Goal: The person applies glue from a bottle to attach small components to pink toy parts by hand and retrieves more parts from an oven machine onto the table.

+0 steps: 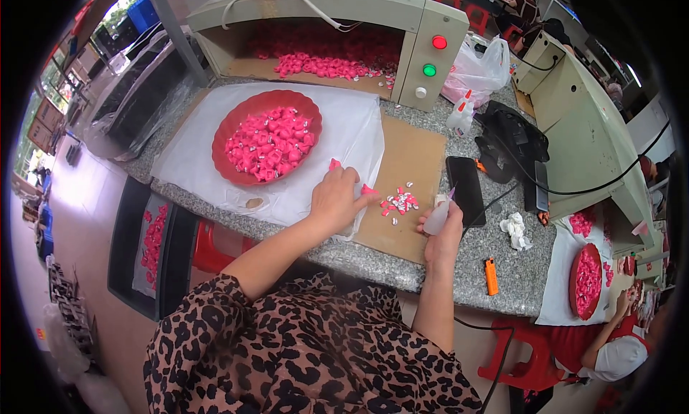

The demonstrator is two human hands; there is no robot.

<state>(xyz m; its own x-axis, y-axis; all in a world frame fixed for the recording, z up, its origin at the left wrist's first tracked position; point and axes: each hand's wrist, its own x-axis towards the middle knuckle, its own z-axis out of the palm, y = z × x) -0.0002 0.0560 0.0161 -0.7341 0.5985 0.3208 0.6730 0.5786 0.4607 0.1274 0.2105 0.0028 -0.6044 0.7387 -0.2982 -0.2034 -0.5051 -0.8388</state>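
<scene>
My left hand (336, 199) rests on the white plastic sheet (344, 134), its fingers pinched on a small pink piece (368, 191) at the sheet's right edge. In my right hand (445, 231) is a small white glue bottle (438, 214), tip pointing up and left. Between the two hands lies a little heap of pink and white pieces (399, 202) on a brown cardboard mat (405, 163). A red round bowl (231, 130) full of pink pieces sits on the sheet to the left of my hands.
A black phone (466, 189), a black device with cables (509, 145), a second glue bottle (461, 116), crumpled tissue (515, 229) and an orange lighter (491, 276) lie on the granite counter (459, 270). A beige machine (430, 48) with coloured buttons stands behind. Another person's hand (623, 303) works at right.
</scene>
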